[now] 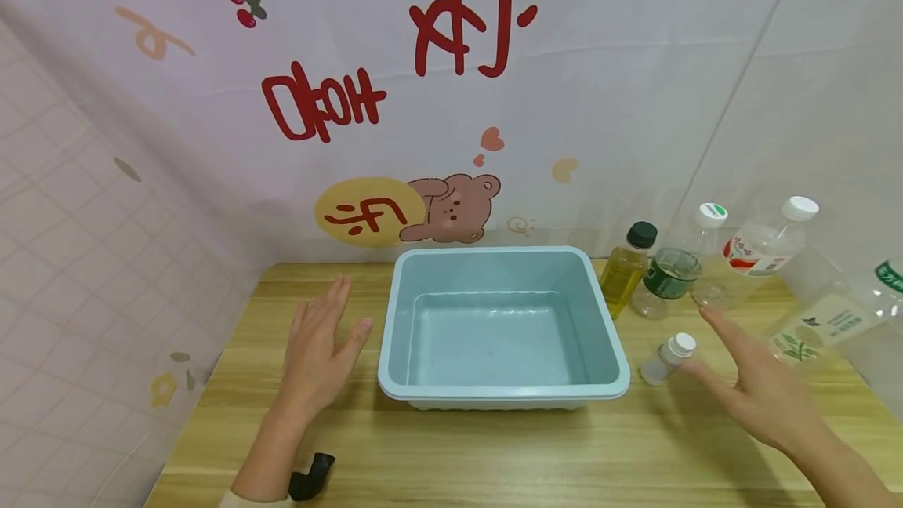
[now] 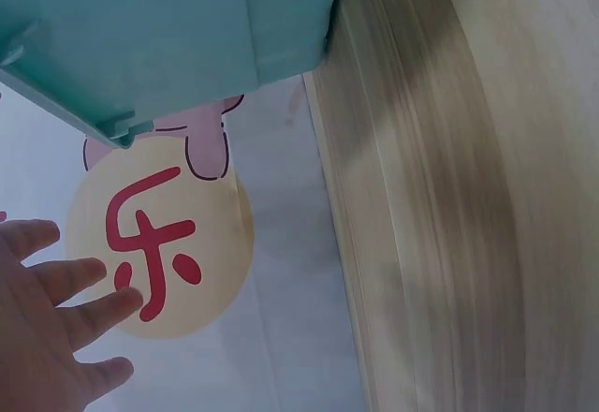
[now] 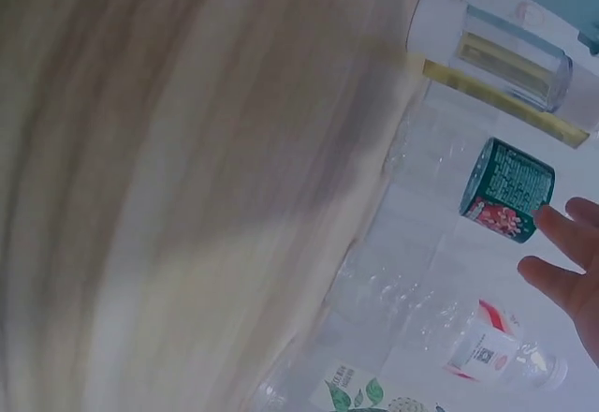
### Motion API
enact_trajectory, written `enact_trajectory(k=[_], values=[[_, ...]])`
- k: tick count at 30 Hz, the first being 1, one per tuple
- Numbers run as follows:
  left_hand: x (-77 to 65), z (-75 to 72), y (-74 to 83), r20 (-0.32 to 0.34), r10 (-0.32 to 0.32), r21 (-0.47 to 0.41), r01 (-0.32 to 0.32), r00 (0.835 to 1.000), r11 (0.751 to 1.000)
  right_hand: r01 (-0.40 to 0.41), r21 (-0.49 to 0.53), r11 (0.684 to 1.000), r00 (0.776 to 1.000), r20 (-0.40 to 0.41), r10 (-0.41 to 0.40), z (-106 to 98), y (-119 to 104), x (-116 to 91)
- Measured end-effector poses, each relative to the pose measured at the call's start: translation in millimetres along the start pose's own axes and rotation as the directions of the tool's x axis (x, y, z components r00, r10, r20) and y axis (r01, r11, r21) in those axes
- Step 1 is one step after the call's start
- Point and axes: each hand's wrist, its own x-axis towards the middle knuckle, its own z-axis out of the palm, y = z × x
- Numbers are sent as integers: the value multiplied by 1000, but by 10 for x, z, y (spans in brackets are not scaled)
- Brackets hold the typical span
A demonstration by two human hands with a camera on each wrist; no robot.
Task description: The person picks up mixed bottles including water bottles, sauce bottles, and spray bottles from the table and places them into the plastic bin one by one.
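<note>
A pale blue plastic basin [image 1: 504, 392] stands on the wooden table with nothing inside it. To its left my left hand [image 1: 317, 359] hovers with fingers extended and thumb apart, holding nothing; the left wrist view shows its fingers spread below the basin's side wall. On the other side, my right hand [image 1: 765, 390] reaches in with fingers stretched out and holds nothing. Its thumb is close to a small clear bottle [image 1: 656, 369] with a white cap. Beyond the fingertips stand a green-labelled clear bottle [image 1: 670, 277] and a red-labelled clear bottle [image 1: 765, 249].
A dark-capped bottle of yellow liquid [image 1: 622, 273] stands against the basin's right side. At the far right a large clear bottle [image 1: 832, 324] leans outward. A short black bent piece [image 1: 313, 478] lies beside the left forearm. Printed cloth [image 1: 600, 100] hangs behind the table.
</note>
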Motion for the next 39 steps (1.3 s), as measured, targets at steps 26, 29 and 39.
enact_trajectory(k=[26,29,39], values=[[-39,162,84,-93,101,-190,-117,991,975,-12,49,999,998,-57,15,188,-53,20],[-41,174,96,-82,99,-212,-114,992,971,-31,56,998,999,-41,34,197,-60,16],[-41,206,115,-101,177,-277,-199,979,940,-7,89,996,998,-58,13,217,-66,26]])
